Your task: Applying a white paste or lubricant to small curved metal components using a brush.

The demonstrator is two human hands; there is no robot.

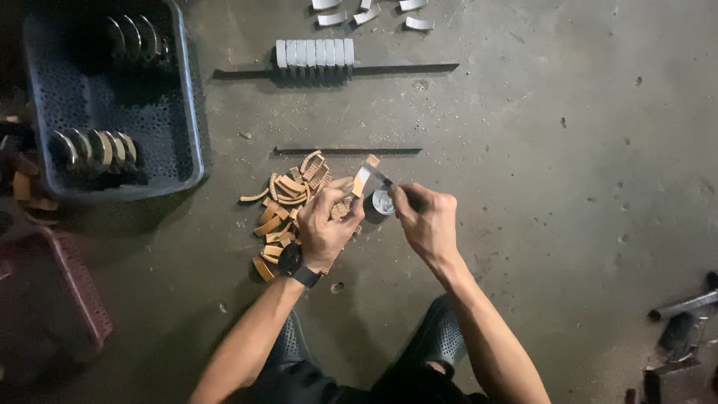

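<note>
Blue perforated basket point(187, 127) at ten o'clock, curved metal pieces standing inside. Pile of tan curved strips point(288, 198) on the concrete floor point(538, 150), just left of centre. Left hand point(325, 224) closed around one tan strip point(360, 179). Right hand point(426, 221) pinches a thin tool against it, above a small round tin point(382, 202). Grey block row point(314, 54) at twelve.

Stained grey concrete floor point(538, 187), pitted and speckled (dim light), blue perforated basket point(187, 112) at left
</note>
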